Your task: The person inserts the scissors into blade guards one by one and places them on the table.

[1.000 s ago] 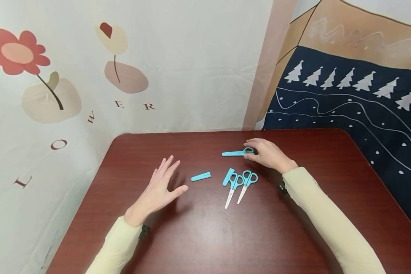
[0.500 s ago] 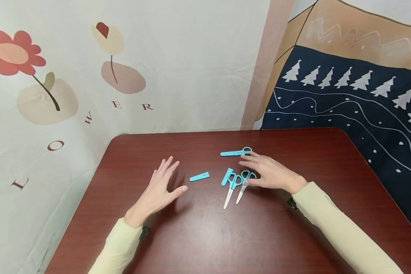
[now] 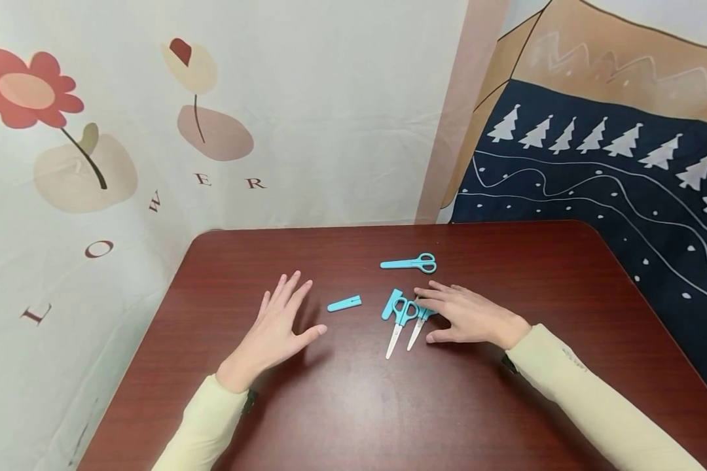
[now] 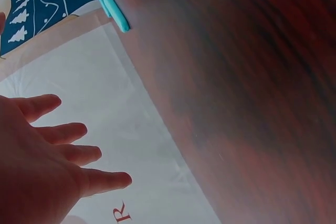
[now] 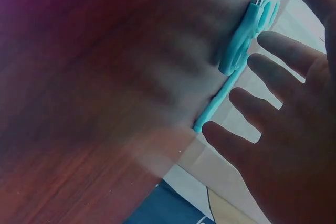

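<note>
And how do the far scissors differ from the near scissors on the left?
The far scissors have a blue cover on; the near scissors have none and show bare metal. In the head view, the far scissors point left; the near scissors point down. Both are blue-handled and lie on the table.

Turquoise on reddish brown

The sheathed scissors show turquoise throughout; the two bare scissors pair turquoise handles with silvery blades. The loose sheaths are turquoise too. The desk is reddish brown with darker streaks. Both sleeves are pale yellow-green. A whitish cloth carries a red flower with a peach centre and brown letters; a navy panel has white trees.
</note>
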`<state>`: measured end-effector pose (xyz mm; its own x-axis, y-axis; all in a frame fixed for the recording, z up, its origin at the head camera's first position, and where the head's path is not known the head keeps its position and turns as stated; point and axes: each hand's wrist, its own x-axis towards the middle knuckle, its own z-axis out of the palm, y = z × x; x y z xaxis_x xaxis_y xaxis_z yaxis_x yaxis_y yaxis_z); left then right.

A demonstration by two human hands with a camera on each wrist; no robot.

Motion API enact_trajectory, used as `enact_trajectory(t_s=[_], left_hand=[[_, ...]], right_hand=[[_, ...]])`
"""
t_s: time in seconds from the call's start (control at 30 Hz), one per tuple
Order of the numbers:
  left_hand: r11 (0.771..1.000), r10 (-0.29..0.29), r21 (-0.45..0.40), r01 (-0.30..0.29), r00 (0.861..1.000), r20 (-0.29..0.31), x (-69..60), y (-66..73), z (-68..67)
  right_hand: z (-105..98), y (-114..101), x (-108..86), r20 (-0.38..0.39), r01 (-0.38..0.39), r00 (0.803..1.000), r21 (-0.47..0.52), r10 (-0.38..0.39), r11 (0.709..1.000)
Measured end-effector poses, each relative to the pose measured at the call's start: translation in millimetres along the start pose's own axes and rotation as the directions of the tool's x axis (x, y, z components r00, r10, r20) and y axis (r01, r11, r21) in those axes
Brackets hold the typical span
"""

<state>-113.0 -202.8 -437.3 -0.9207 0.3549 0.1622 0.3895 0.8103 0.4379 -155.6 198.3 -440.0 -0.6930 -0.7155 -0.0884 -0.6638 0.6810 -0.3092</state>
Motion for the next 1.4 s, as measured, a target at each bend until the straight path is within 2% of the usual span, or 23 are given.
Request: enact_trajectory(t_s=[0.17,0.4,0.67,0.87,1.13,1.4], left_hand=[[1.0,0.005,0.004,-0.005,1.0,0.0,1.3,1.5,0.4],[1.0,0.005,0.006,-0.005,1.0,0.019,4.0,1.9,-0.3],[0.999,0.035,0.0,-0.035,0.999,0.012,9.8,3.3,0.1],[0.999,0.043,0.001,-0.043,0.998,0.046,15.4,5.7,2.3],[0.997,0.078,-0.022,-0.076,0.994,0.083,25.2,4.6,8.5],[0.994,0.106,-0.056,-0.099,0.983,0.148,36.1,3.5,12.5]], right_hand=[[2.4,1.2,-2.7,0.0,0.012,1.0,-0.005,-0.012,1.0],[4.7,4.4,-6.2,-0.074,0.069,0.995,-0.065,-0.074,0.995],[6.4,5.6,-7.6,-0.103,0.092,0.99,-0.049,-0.096,0.995],[6.8,3.2,-7.4,-0.118,0.126,0.984,-0.052,-0.131,0.991],[6.1,-1.3,-12.0,-0.093,0.105,0.989,-0.082,-0.113,0.991],[4.1,1.6,-21.3,-0.146,0.09,0.984,-0.076,-0.1,0.993]])
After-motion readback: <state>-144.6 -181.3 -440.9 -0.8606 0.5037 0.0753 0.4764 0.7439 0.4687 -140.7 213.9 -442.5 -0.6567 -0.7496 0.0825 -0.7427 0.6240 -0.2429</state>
